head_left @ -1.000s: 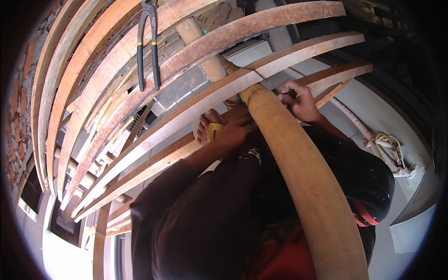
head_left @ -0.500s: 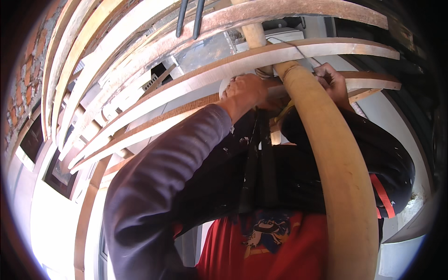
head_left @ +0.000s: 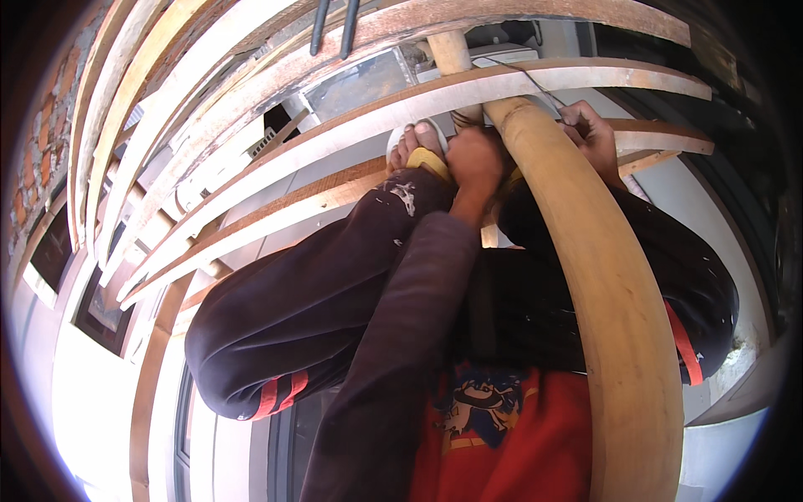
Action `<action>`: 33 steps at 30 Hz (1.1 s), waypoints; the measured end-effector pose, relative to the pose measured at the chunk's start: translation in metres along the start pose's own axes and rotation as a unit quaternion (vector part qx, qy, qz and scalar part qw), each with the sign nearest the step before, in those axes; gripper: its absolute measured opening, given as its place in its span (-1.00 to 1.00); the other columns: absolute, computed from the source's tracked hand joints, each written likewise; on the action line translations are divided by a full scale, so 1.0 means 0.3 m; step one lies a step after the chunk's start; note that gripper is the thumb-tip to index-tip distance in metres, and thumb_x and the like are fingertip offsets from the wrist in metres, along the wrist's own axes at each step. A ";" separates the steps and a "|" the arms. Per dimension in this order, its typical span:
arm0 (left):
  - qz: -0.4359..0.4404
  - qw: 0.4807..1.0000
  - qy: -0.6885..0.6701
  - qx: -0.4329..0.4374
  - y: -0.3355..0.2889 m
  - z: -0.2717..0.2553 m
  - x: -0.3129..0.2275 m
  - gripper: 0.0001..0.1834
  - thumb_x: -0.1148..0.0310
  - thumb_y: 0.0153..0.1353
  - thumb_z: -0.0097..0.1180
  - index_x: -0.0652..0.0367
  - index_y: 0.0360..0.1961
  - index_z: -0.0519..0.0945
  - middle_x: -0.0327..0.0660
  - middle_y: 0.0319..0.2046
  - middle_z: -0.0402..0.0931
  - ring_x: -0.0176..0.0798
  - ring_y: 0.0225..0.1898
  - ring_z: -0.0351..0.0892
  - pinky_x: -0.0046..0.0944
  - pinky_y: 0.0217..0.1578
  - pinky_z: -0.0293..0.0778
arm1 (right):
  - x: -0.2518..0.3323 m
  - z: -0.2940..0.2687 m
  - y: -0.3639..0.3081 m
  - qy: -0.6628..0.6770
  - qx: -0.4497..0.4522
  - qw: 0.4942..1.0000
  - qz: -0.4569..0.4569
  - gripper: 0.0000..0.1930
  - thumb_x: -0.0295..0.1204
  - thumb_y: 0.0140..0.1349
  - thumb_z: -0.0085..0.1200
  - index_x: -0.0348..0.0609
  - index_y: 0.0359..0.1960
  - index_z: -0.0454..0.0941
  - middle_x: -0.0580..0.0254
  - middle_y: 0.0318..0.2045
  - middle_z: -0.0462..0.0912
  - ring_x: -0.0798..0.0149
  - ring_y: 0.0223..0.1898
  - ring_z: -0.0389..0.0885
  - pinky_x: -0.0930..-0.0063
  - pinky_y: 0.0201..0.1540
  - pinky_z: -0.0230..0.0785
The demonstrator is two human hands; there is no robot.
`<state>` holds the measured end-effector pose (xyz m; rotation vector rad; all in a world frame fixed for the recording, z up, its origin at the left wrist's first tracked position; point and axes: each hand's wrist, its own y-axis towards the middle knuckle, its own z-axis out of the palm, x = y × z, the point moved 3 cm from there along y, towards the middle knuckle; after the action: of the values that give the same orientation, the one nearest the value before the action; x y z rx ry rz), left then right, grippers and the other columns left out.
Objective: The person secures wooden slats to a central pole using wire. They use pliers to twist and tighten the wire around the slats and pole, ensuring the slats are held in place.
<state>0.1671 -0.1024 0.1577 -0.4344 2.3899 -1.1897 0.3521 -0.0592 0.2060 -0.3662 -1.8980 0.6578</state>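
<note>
A thick bamboo pole (head_left: 590, 251) slants from the front edge up to the crossing timber beams. Left of its far end, my left hand (head_left: 475, 163) is curled low, its fingertips mostly hidden, close to a dark binding (head_left: 468, 117) wrapped round a thinner bamboo pole (head_left: 452, 52). Across the thick pole, my right hand (head_left: 590, 138) has its fingers pinched together at the end of a thin dark cord (head_left: 531, 79). That cord runs over the beam (head_left: 585, 74) toward the far left.
My foot in a sandal with a yellow strap (head_left: 428, 161) rests beside my left hand. Several curved-looking timber beams (head_left: 276, 163) cross in rows with gaps between them and lower surfaces below. Two dark bars (head_left: 350, 29) stand at the top; a brick wall (head_left: 42, 159) rises at far left.
My left hand has moved right and nearer, off the foot toward the thick pole, and its forearm has swung inward, uncovering the sandal and my leg. The right hand stays at the cord.
</note>
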 end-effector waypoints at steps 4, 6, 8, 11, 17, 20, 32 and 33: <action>-0.176 0.943 -0.272 -0.075 0.073 -0.005 0.017 -0.62 0.20 0.17 0.12 0.39 -0.51 0.59 0.16 -0.41 0.61 0.16 -0.32 0.65 0.01 -0.24 0.54 | -0.007 -0.002 -0.002 -0.006 -0.005 1.000 -0.007 -0.86 -0.63 0.16 0.10 -0.30 -0.24 0.45 0.32 -0.52 0.54 0.52 -0.40 0.44 0.55 -0.29 0.33; -0.179 0.936 -0.300 -0.029 0.088 -0.006 0.012 -0.67 0.25 0.18 0.10 0.41 -0.41 0.59 0.15 -0.41 0.61 0.12 -0.32 0.65 -0.04 -0.25 0.54 | -0.031 -0.014 0.002 0.025 -0.001 1.000 -0.005 -0.84 -0.63 0.16 0.11 -0.29 -0.23 0.44 0.30 -0.49 0.57 0.51 -0.39 0.47 0.54 -0.28 0.34; -0.179 0.942 -0.284 -0.006 0.075 -0.010 0.008 -0.63 0.24 0.18 0.08 0.45 -0.32 0.58 0.15 -0.33 0.60 0.08 -0.27 0.65 -0.10 -0.21 0.54 | -0.049 -0.022 -0.005 0.029 0.009 1.000 -0.001 -0.82 -0.63 0.16 0.11 -0.28 -0.21 0.44 0.27 -0.47 0.59 0.51 -0.37 0.49 0.53 -0.27 0.36; -0.144 0.971 -0.189 0.007 0.088 -0.004 -0.010 -0.53 0.17 0.17 0.06 0.51 -0.23 0.56 0.18 -0.17 0.59 0.04 -0.14 0.64 -0.18 -0.12 0.53 | -0.041 -0.032 0.002 -0.009 0.016 1.000 -0.005 -0.80 -0.61 0.16 0.12 -0.26 -0.19 0.43 0.23 -0.43 0.62 0.50 -0.36 0.50 0.52 -0.28 0.37; -0.070 0.995 -0.064 0.043 0.110 0.008 -0.010 -0.57 0.26 0.15 -0.03 0.48 -0.15 0.51 0.13 -0.14 0.56 0.01 -0.11 0.62 -0.21 -0.11 0.51 | -0.038 -0.041 0.050 -0.072 0.033 0.997 0.021 -0.72 -0.45 0.21 0.13 -0.22 -0.05 0.48 0.20 -0.41 0.62 0.46 -0.42 0.48 0.49 -0.30 0.36; -0.029 0.997 0.018 0.071 0.091 0.000 -0.024 -0.58 0.21 0.22 -0.11 0.41 -0.16 0.51 0.09 -0.08 0.53 -0.03 -0.09 0.60 -0.22 -0.17 0.52 | 0.012 -0.078 0.091 -0.147 0.045 0.988 0.015 -0.68 -0.38 0.26 0.07 -0.19 0.03 0.49 0.16 -0.40 0.61 0.40 -0.47 0.48 0.47 -0.34 0.36; -0.148 0.960 -0.236 -0.025 -0.028 -0.010 0.008 -0.60 0.19 0.11 0.13 0.45 -0.39 0.59 0.20 -0.35 0.61 0.13 -0.29 0.66 -0.05 -0.26 0.55 | 0.060 -0.101 0.088 -0.246 0.062 0.962 -0.100 -0.67 -0.44 0.30 -0.05 -0.16 0.08 0.50 0.03 -0.33 0.57 0.12 -0.39 0.52 0.34 -0.22 0.38; -0.169 0.948 -0.269 -0.017 -0.025 0.010 0.017 -0.58 0.17 0.12 0.13 0.45 -0.39 0.59 0.20 -0.35 0.61 0.13 -0.28 0.66 -0.05 -0.26 0.54 | 0.057 -0.110 0.084 -0.244 0.069 0.963 -0.093 -0.68 -0.44 0.30 -0.05 -0.16 0.08 0.51 0.03 -0.34 0.56 0.10 -0.38 0.51 0.34 -0.20 0.37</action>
<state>0.1649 -0.1110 0.1608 -1.0662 1.9058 -0.9968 0.3741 -0.0209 0.2137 0.0778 -2.2998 0.7986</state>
